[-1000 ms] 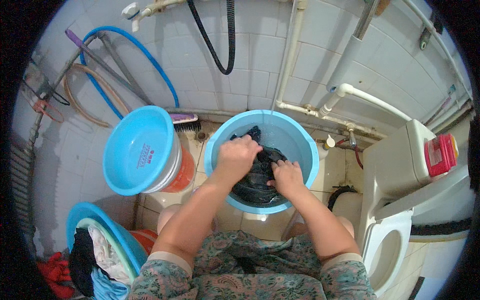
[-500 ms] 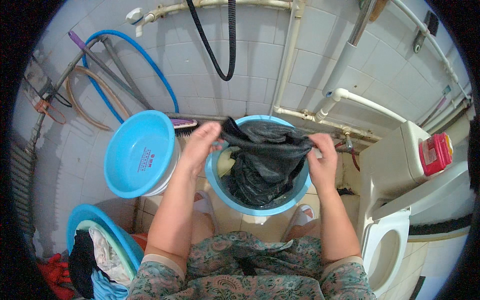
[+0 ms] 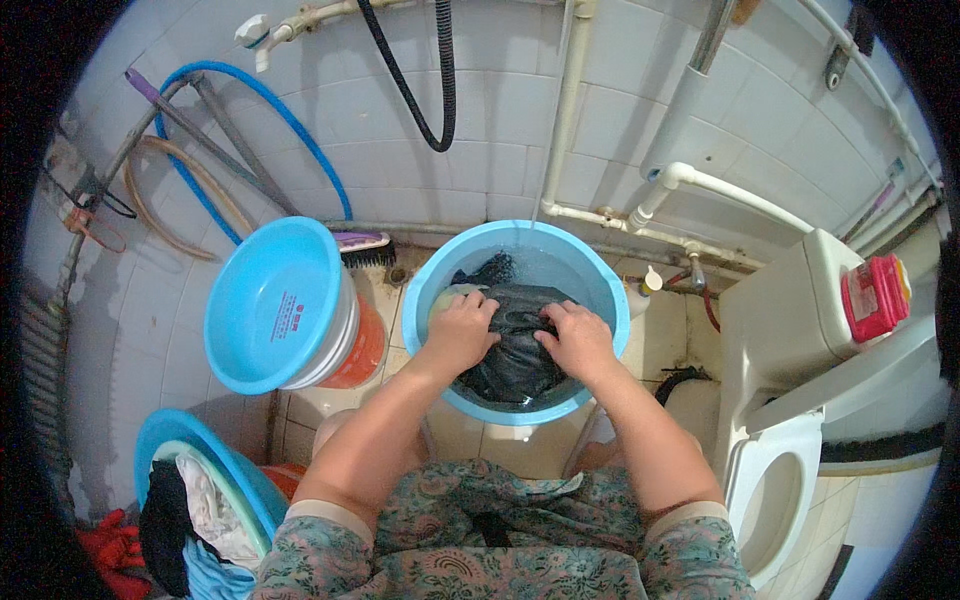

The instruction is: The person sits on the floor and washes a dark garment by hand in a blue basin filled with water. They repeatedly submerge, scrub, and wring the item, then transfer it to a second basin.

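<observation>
Two bare hands are serving us here, the left hand (image 3: 462, 332) and the right hand (image 3: 582, 342), and both are reaching into a round, light-blue plastic basin (image 3: 515, 415), where a wet, black cloth (image 3: 520, 350) is lying partly in water. We are curling the left fingers closed on its left side and bending the right fingers and thumb loosely around a fold at right. We are probably holding them close to control one short stretch, and centring the basin so both arms are reaching equally.

It is standing on beige floor tiles (image 3: 455, 440). Left of us, a shallow blue plastic basin (image 3: 260, 300) is resting on a white-and-orange bucket (image 3: 365, 345), perhaps saving floor space; nearer, a deep blue tub (image 3: 250, 475) is holding mixed clothes (image 3: 215, 505). Far off, pale wall tiles (image 3: 500, 120) are backing cream pipes (image 3: 565, 120); at right, a white toilet (image 3: 785, 300) is bearing a red plastic container (image 3: 872, 300).
</observation>
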Tool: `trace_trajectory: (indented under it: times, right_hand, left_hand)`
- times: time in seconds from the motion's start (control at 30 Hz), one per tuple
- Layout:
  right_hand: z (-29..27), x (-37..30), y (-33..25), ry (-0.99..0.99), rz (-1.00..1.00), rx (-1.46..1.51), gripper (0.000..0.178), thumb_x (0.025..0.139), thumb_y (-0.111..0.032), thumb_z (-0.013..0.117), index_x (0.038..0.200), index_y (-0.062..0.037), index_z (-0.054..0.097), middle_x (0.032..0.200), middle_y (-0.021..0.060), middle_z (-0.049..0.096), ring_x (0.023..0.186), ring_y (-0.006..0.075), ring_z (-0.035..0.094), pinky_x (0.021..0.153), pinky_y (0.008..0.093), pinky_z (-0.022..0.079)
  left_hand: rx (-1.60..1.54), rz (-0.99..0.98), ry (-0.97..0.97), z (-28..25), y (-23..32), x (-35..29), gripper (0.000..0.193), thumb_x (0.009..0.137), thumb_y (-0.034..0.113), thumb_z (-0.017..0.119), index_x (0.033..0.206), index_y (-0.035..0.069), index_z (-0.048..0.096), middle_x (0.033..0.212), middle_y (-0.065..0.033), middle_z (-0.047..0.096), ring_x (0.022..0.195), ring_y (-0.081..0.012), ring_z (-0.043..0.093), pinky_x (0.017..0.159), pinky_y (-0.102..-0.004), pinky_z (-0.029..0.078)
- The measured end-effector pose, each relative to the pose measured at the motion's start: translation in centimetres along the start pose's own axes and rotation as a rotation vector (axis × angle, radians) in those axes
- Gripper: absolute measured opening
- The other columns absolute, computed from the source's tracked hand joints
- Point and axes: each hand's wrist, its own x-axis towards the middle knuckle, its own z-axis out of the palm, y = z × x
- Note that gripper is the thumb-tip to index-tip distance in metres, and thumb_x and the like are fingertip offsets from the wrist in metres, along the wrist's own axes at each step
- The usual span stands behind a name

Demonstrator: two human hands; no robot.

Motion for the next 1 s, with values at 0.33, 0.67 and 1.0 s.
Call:
trace_trajectory:
  times: [0.33, 0.67, 1.0]
  right_hand:
    - [-0.3, 0.5, 0.1, 0.242, -0.065, 0.302, 0.043, 0.068, -0.016, 0.074, 0.107, -0.0069, 0.057, 0.097, 0.0117, 0.056, 0.093, 0.0297, 0.057, 0.081, 0.0385, 0.048]
    - [-4.9, 1.2, 0.5, -0.267, 0.308, 1.879, 0.019, 0.092, -0.015, 0.049, 0.102, -0.0011, 0.058, 0.096, 0.0078, 0.065, 0.083, 0.0171, 0.062, 0.077, 0.0301, 0.051]
    - [-4.4, 1.0, -0.9, -0.18, 0.434, 2.168, 0.027, 0.095, -0.024, 0.045, 0.111, -0.0049, 0.054, 0.106, 0.0089, 0.06, 0.098, 0.023, 0.058, 0.089, 0.0391, 0.047]
  left_hand:
    - [-1.37, -0.391, -0.133, -3.0, 0.0, 2.6, 0.025, 0.09, 0.02, 0.051, 0.105, 0.003, 0.06, 0.097, -0.0091, 0.066, 0.087, -0.0198, 0.063, 0.076, -0.0329, 0.049]
    - [-1.847, -0.319, -0.231, -7.0, -1.8, 2.3, 0.035, 0.089, 0.026, 0.055, 0.115, 0.003, 0.056, 0.108, -0.0112, 0.062, 0.1, -0.0214, 0.059, 0.092, -0.0344, 0.044]
    - [-0.661, 0.228, 0.087, -6.3, 3.9, 1.1, 0.054, 0.082, 0.023, 0.063, 0.129, 0.006, 0.044, 0.123, -0.0143, 0.049, 0.116, -0.0246, 0.048, 0.094, -0.0354, 0.04]
